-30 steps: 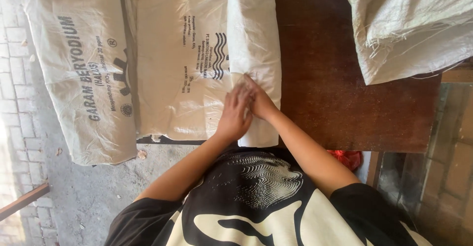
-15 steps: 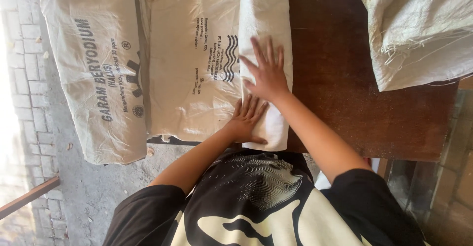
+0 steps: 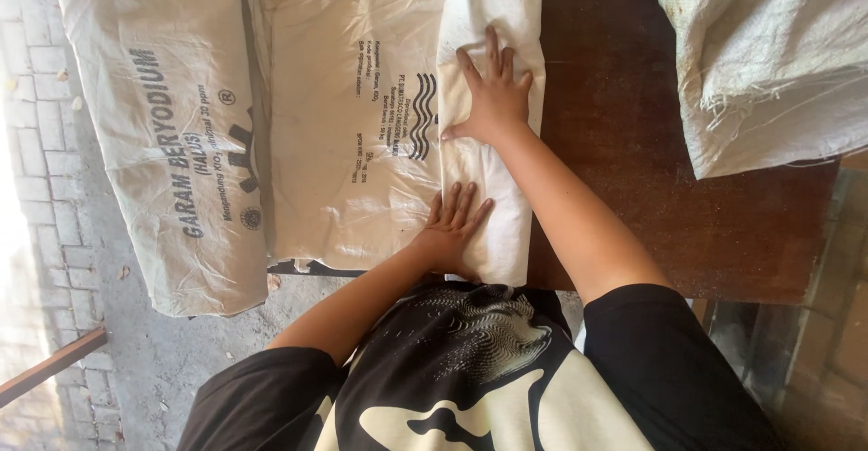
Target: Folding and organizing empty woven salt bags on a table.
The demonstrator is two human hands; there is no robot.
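A cream woven sack with dark printing lies flat on a dark brown wooden table. Its right edge is turned over into a long narrow fold. My right hand presses flat on the far part of that fold, fingers spread. My left hand lies flat on the near part of the fold, close to the table's front edge. Neither hand grips anything.
A second printed sack hangs over the table's left side above a paved brick floor. Another pale woven sack with frayed threads lies at the table's far right. A wooden bar shows low left.
My right hand has slid away from me along the fold, from beside the left hand to the far part. The left hand stays near the front edge.
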